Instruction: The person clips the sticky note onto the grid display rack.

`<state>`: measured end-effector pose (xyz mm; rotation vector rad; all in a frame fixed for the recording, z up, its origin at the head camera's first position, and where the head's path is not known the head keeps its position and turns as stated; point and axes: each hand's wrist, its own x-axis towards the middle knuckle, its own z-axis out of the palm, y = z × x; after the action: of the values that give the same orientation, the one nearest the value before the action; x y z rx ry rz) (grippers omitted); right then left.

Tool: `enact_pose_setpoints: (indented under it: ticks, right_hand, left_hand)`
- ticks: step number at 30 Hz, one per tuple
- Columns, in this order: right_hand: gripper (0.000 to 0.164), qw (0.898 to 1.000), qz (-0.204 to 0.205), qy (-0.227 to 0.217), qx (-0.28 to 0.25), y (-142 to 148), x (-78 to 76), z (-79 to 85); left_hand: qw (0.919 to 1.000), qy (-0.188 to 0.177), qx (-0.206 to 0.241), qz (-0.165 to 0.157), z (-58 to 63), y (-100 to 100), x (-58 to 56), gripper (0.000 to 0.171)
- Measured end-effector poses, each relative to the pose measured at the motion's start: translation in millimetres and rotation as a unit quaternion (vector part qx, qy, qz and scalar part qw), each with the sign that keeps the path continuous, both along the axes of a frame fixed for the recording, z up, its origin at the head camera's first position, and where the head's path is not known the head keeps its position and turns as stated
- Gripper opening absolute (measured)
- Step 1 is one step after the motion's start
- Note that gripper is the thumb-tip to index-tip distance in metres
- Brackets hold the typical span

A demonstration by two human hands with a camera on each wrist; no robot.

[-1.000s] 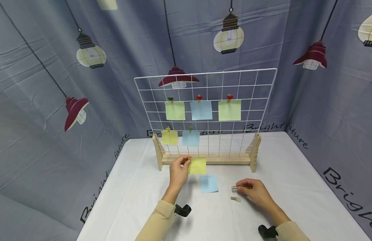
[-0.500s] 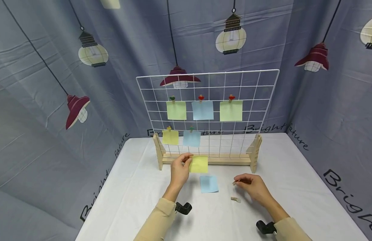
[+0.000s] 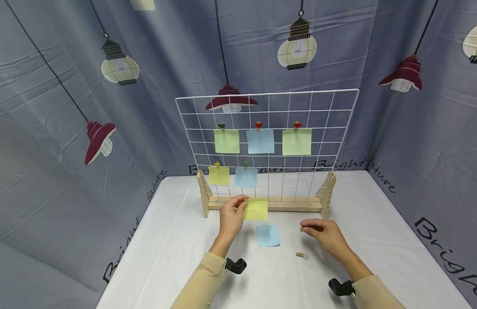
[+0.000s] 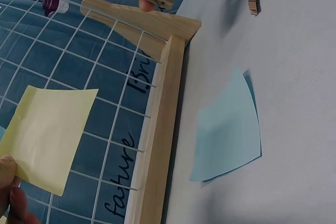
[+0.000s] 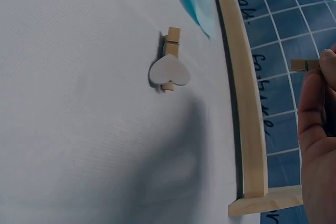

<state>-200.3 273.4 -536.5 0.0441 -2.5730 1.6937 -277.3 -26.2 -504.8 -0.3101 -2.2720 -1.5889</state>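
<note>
My left hand (image 3: 231, 219) pinches a yellow sticky note (image 3: 257, 209) by its left edge, in front of the lower part of the white wire grid (image 3: 327, 110). My right hand (image 3: 329, 237) holds a small wooden clothespin (image 5: 303, 65) between thumb and fingers, above the table; a bit of red shows on it in the left wrist view. Below that hand lies another clothespin (image 5: 172, 45) with a white heart. Between the hands, blue sticky notes (image 4: 231, 129) rest on the table, one edge lifting.
The grid stands in a wooden base (image 3: 292, 205). Clothespins hold two green notes (image 3: 227, 141) and a blue note (image 3: 260, 146) on its upper row. A yellow note (image 3: 218, 177) and a blue note (image 3: 246, 178) hang lower. A patterned curtain (image 3: 146, 120) surrounds the white table (image 3: 165, 240).
My right hand has lifted the clothespin and moved slightly towards the grid. My left hand has raised the yellow note a little.
</note>
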Motion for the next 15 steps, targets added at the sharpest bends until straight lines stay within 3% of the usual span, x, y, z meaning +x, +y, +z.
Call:
enact_pose_setpoints:
  ticks: [10,15]
  right_hand:
    - [0.027,1.000,-0.011,-0.005,0.002,-2,-6.3,13.8]
    - [0.034,1.000,0.001,0.020,-0.012,-1,-8.8,19.2]
  left_hand:
    - [1.0000,0.000,0.002,0.005,3.8,1,-3.7,0.011]
    - [1.0000,0.005,0.000,0.008,8.0,2,-5.0,0.007]
